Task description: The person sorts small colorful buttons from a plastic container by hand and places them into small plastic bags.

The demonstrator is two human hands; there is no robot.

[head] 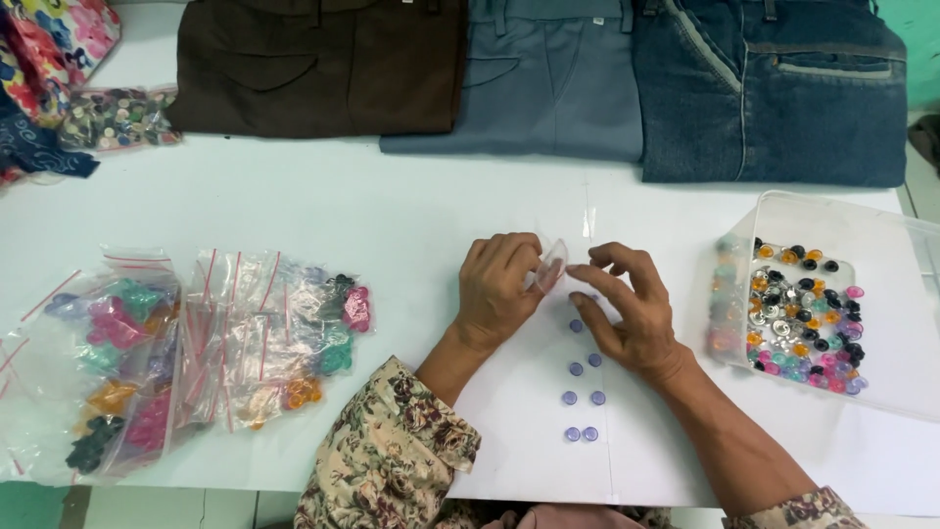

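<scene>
Lilac buttons [582,397] lie scattered on the white worktop [392,211] nearest the person; just beyond, the left hand [499,289] and right hand [627,309] together pinch a small clear bag [550,264]; folded trousers [543,73] lie farthest

Left hand [499,294] pinches a small clear plastic bag [549,266]; right hand [627,309] touches its mouth with fingertips. Row of lilac buttons [582,382] on white table [392,206] between the wrists. Clear tub [881,235] of mixed buttons at right. Bagged coloured buttons [176,353] left. Three folded trousers [539,78] along the far edge.
</scene>
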